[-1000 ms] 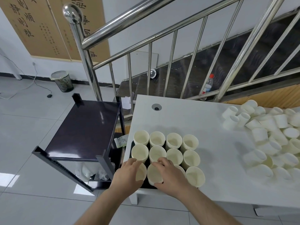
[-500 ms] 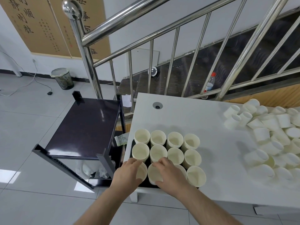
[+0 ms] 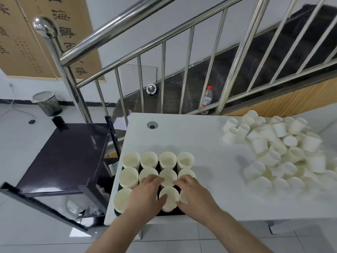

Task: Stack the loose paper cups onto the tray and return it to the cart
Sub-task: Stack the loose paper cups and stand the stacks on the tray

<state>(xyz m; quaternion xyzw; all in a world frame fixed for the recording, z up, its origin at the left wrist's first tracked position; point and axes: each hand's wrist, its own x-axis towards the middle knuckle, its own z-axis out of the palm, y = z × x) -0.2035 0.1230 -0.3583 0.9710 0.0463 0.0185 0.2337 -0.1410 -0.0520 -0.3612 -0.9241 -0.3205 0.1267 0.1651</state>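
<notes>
At the near left corner of a white table [image 3: 209, 143], a person's two hands work over a dark tray [image 3: 173, 212] packed with upright paper cups [image 3: 148, 159] in rows of four. The left hand [image 3: 145, 194] lies across the front and middle rows with fingers extended over the cup rims and the thumb against the side of a front-row cup [image 3: 168, 197]; the right hand [image 3: 193, 194] mirrors it, fingers reaching over the rims and thumb near the same cup. Whether either hand actually grips that cup or only rests on it cannot be told. Both hands hide parts of the front two rows, and the tray shows only as thin dark strips between and below the cups. Several back-row cups appear to be nested stacks, though how many is unclear. Well apart at the right end of the table, a heap of loose cups [image 3: 284, 148] lies tumbled on its sides, running out of view at the right edge. Just beside the table on the left stands a black cart [image 3: 62, 154], its glossy top shelf bare and its lower level holding crumpled pale material too indistinct to identify. Behind the steel stair railing [image 3: 164, 39], a plastic bottle [image 3: 207, 96] stands.
</notes>
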